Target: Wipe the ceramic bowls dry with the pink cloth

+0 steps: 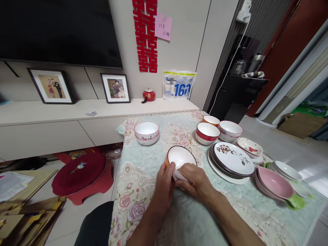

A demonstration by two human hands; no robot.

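An orange bowl (pixel 182 154) with a white inside and dark rim is tilted over the flowered tablecloth, in front of me. My left hand (pixel 165 177) grips its near left side, thumb up at the rim. Bunched in my right hand (pixel 193 177) is a pale cloth (pixel 178 175), pressed against the bowl's near edge; the fingers partly hide it. Beyond the bowl to the left sits a pair of stacked white bowls (pixel 147 131) with red rims. Right of my hands stands a stack of plates (pixel 233 159), the top one white with brown flowers.
Red-and-white bowls (pixel 207 133), more white bowls (pixel 230 130) and an orange bowl (pixel 210 120) stand at the back right. Pink leaf-shaped bowls (pixel 275 182) and small white bowls (pixel 285 170) line the right side. A red stool (pixel 82 174) is left of the table.
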